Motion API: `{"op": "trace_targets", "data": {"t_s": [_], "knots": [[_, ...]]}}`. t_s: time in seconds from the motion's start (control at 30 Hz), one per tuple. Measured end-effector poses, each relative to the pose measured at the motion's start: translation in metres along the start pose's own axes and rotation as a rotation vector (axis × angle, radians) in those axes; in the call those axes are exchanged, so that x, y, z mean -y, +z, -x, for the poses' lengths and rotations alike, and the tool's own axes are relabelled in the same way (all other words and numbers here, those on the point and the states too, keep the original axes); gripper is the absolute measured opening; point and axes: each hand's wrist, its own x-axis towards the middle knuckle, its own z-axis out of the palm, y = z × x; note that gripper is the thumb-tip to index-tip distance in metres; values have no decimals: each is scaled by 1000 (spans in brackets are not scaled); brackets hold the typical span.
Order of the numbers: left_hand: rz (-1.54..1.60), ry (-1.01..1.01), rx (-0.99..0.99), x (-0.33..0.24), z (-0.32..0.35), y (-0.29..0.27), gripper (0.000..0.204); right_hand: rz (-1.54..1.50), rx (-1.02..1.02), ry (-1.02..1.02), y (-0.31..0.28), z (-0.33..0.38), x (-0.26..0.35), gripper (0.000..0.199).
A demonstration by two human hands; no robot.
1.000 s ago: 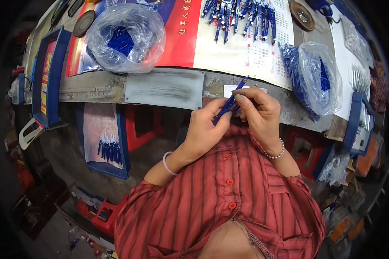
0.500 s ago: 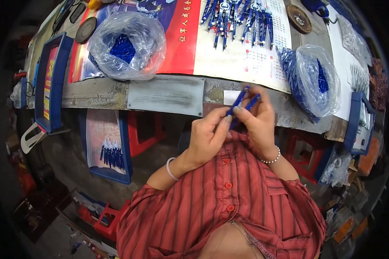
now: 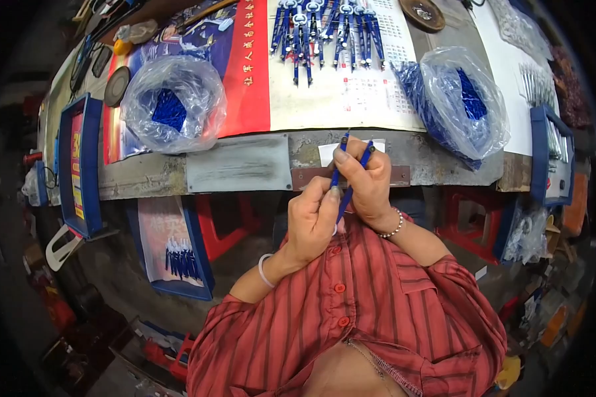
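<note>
Just off the table's front edge, both my hands meet around two slim blue compass legs, with narrow dark tips pointing up and away. My left hand (image 3: 313,215) pinches the lower part of the left leg (image 3: 338,173) between thumb and fingers. Thumb and curled fingers of my right hand (image 3: 369,182) close on the other leg (image 3: 366,157), whose lower end shows below the hands. Whether the legs are joined is hidden by my fingers. Several drawing compasses (image 3: 302,40) with blue legs and silvery heads lie on a calendar sheet at the far middle.
Clear plastic bags of blue parts stand open at left (image 3: 208,106) and right (image 3: 496,126). A blue tray (image 3: 205,268) with several compasses sits below the edge at left. More blue trays stand at far left (image 3: 93,165) and right (image 3: 540,155). Red stools (image 3: 228,241) are under the table.
The view has shifted, so the table things sit elsewhere in it. My right fingers, raised and blurred before, are now curled in, with the thumb along the legs. Both hands still hold them.
</note>
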Motion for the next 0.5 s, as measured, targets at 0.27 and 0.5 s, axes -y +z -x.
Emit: {"op": "trace_targets", "data": {"t_s": [0.27,0.5], "knots": [[53,-43,-93,7,-2,-1,20,-158,71,358,2,14,6,14],[-20,24,-139,15,-2,-1,20,-78,-26,242,8,9,1,18]]}}
